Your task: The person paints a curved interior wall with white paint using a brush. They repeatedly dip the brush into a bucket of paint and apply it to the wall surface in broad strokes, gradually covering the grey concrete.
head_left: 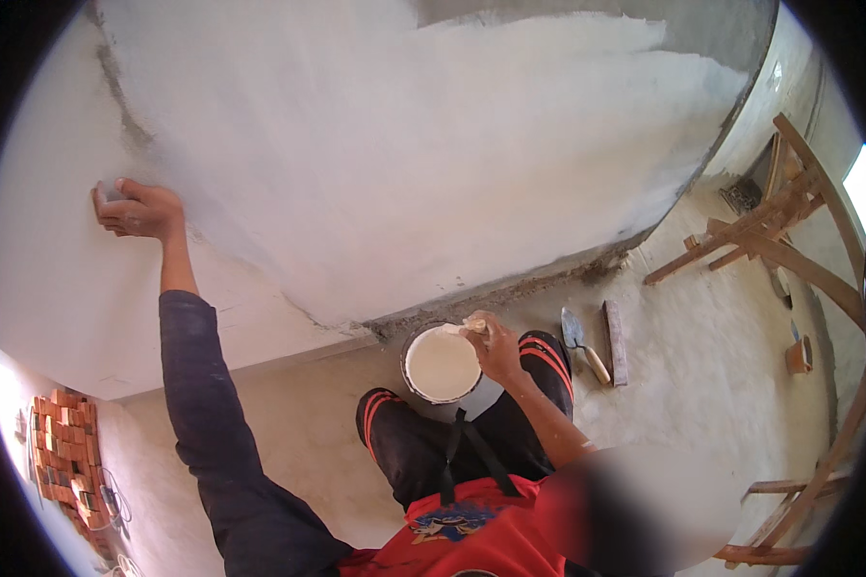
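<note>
We face a wall (452, 163) with a smooth, cloudy white coat, which gives way to bare grey along its top edge and to a rough, crumbly strip at its foot. A ragged grey seam (125, 101) runs down toward the wall's left side. Our left hand (142, 210) is raised there, fingers bent at the pale surface (a bit of grey shows by the palm, and we cannot tell whether it grips anything). Our right hand (496, 351) has its fingers closed on a pale, uneven lump (474, 325) at the bucket's rim.

The round bucket (405, 370) stands on the floor (702, 385), near the wall's lower edge and between our knees. Its dark outer lip rings a smooth, cream-white filling (443, 362) with an even, matt look.

Right of it on the dull, blotchy floor lie a trowel (573, 330), metal-bladed and wooden-handled, and a long, straight-sided bar (615, 343). A rough wooden trestle (799, 255) stands toward the floor's right edge; reddish bricks (67, 452) are stacked toward its left.
</note>
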`<state>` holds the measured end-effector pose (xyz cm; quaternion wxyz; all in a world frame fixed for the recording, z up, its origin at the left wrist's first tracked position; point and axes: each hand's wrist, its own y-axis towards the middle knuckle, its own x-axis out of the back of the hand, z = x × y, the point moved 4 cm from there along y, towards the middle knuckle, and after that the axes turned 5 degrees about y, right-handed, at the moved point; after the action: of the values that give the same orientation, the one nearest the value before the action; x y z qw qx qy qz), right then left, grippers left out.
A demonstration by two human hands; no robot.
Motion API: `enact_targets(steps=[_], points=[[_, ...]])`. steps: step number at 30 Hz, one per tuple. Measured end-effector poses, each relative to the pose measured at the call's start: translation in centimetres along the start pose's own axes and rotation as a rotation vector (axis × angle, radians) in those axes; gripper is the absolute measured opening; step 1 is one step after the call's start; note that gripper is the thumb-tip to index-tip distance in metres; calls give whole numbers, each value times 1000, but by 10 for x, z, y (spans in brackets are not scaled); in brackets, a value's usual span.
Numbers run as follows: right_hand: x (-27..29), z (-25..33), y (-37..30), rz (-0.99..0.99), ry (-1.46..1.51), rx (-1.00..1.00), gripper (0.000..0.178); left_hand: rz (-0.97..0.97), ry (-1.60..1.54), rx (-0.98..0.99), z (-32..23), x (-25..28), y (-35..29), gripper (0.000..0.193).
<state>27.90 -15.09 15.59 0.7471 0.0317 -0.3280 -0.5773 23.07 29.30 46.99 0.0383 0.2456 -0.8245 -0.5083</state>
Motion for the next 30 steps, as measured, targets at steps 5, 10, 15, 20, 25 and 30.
enact_targets(steps=[5, 10, 15, 20, 25, 30], points=[[-47, -47, -24, 46, -67, -118, 32, -10, 2, 53, 7, -2, 2, 43], [-86, -67, -43, 185, -93, -104, 28, -19, 11, 52, 6, -8, 0, 43], [-94, -84, -73, 261, -189, -174, 27, -26, 48, 74, 28, -15, 6, 43], [-84, -93, -87, 250, -180, -217, 28, -56, 84, 86, 39, -26, 10, 41], [-52, -55, -90, 30, -34, -93, 26, -33, 60, 99, 37, -16, 12, 39], [-41, -77, -115, 32, -95, -281, 26, -36, 58, 89, 26, -20, 5, 39]])
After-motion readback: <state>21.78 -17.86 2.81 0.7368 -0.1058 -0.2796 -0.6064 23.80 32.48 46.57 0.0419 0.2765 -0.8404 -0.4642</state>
